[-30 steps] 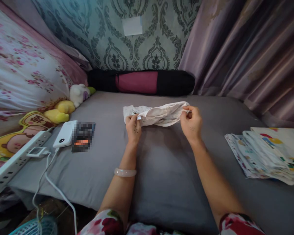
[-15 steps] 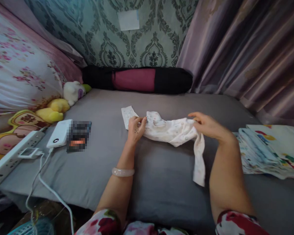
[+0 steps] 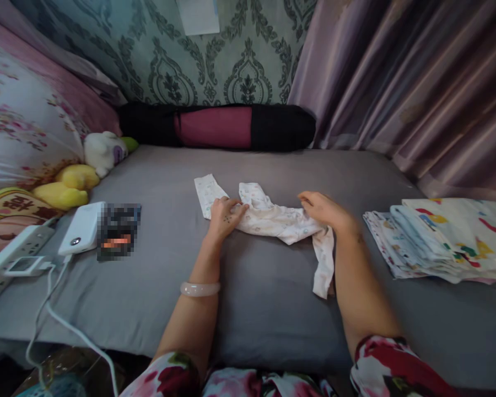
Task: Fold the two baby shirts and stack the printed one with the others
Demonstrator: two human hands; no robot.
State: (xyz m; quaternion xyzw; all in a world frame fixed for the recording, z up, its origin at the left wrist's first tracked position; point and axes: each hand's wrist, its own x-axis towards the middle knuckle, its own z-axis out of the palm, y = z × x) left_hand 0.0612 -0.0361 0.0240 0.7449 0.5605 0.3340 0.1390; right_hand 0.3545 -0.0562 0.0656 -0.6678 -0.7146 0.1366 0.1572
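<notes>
A small white printed baby garment [image 3: 273, 220] lies crumpled on the grey bed sheet [image 3: 169, 286], one sleeve or leg trailing toward me at the right. My left hand [image 3: 224, 216] rests on the garment's left end, fingers curled onto the cloth. My right hand [image 3: 322, 209] lies flat on its right end, fingers stretched out and pressing it down. A pale bangle [image 3: 199, 288] sits on my left wrist.
A stack of folded printed cloths [image 3: 442, 237] lies at the right. At the left are a white power bank [image 3: 79, 235], a dark blurred item [image 3: 118, 230], a power strip [image 3: 12, 256] with cables, and plush toys [image 3: 89, 168]. A black and maroon bolster [image 3: 217, 125] lines the wall; curtains hang right.
The garment, held up stretched between both hands a second ago, has been laid down on the sheet. Both hands lowered onto it, and the view shifted slightly right.
</notes>
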